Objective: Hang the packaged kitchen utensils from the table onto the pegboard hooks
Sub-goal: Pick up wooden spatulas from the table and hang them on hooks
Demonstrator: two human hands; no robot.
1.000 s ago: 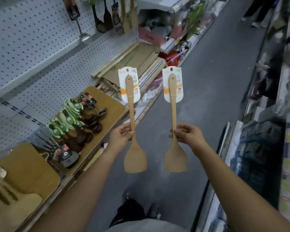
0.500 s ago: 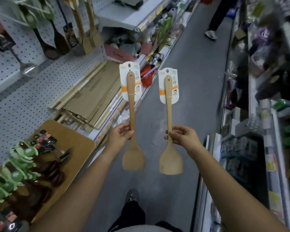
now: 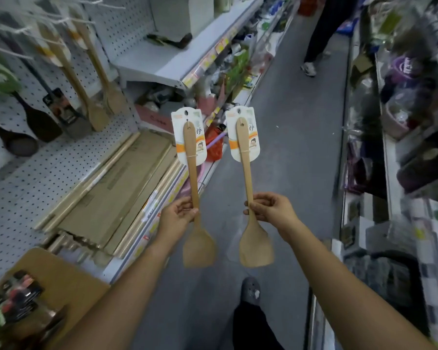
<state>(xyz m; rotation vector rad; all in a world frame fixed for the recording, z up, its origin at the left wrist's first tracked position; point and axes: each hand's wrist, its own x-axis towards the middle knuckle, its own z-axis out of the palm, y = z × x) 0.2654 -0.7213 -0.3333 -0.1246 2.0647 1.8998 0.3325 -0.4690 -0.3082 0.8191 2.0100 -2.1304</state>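
- Nearest, at lower left, the table (image 3: pixel 68 281) corner carries packaged utensils (image 3: pixel 18 299), blurred. My shoe (image 3: pixel 249 290) is on the aisle floor below both hands.
- My left hand (image 3: pixel 176 218) curls round the left spatula (image 3: pixel 193 183) low on its handle, blade down and card up.
- My right hand (image 3: pixel 273 210) pinches the right spatula (image 3: pixel 247 178) likewise. The two spatulas are upright, side by side, not touching.
- Left of them, flattened cardboard (image 3: pixel 116 193) lies on the shelf.
- Beyond, wooden spatulas (image 3: pixel 96 97) hang on the pegboard (image 3: pixel 127 29).
- Far up the aisle stand a person's legs (image 3: pixel 316 46).

two wooden spatulas, left one (image 3: pixel 193 178) and right one (image 3: pixel 246 173), held upright side by side, blades down, label cards on top.
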